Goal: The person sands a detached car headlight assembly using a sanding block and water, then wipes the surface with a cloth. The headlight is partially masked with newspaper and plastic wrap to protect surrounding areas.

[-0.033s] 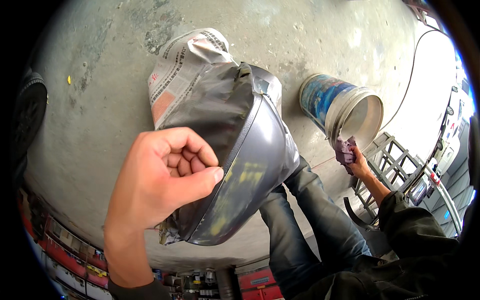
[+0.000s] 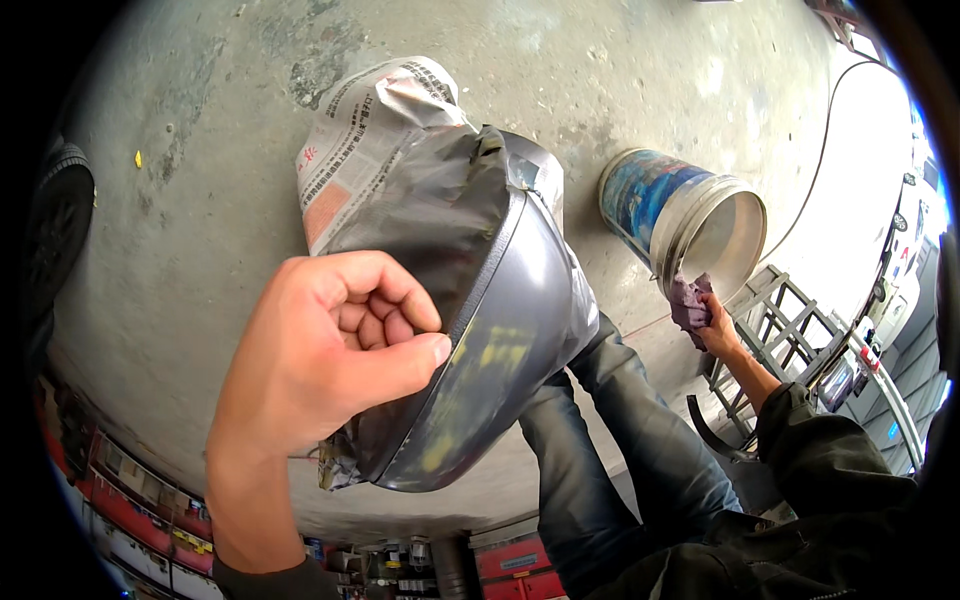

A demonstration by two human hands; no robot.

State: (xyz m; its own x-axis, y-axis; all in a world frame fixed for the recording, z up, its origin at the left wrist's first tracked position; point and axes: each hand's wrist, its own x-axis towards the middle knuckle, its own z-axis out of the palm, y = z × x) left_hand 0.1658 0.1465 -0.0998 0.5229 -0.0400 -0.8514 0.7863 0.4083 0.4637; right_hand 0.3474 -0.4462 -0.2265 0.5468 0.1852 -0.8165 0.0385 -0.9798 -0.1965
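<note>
A dark grey, glossy curved shell (image 2: 515, 285), like a car mirror housing, stands before me with yellowish patches on its lower face. Grey film and printed newspaper (image 2: 345, 165) wrap its far left side. My left hand (image 2: 330, 345) is over its left edge, thumb and forefinger pinched together by the dark seam and the other fingers curled; anything between the tips is too small to make out. On the right, my right hand (image 2: 717, 328) grips a crumpled purplish cloth (image 2: 690, 305) at the rim of a bucket (image 2: 650, 200) with blue smeared sides.
Right of my legs, a grey metal frame (image 2: 785, 310) stands by the bucket. A cable (image 2: 825, 140) curves over the concrete floor (image 2: 200, 230). A tyre (image 2: 65, 230) is at the far left. Red cabinets (image 2: 515, 565) and shelves of containers line the lower edge.
My left hand has shifted very slightly, its pinched fingertips a little to the right. The right hand, cloth and bucket look unchanged.
</note>
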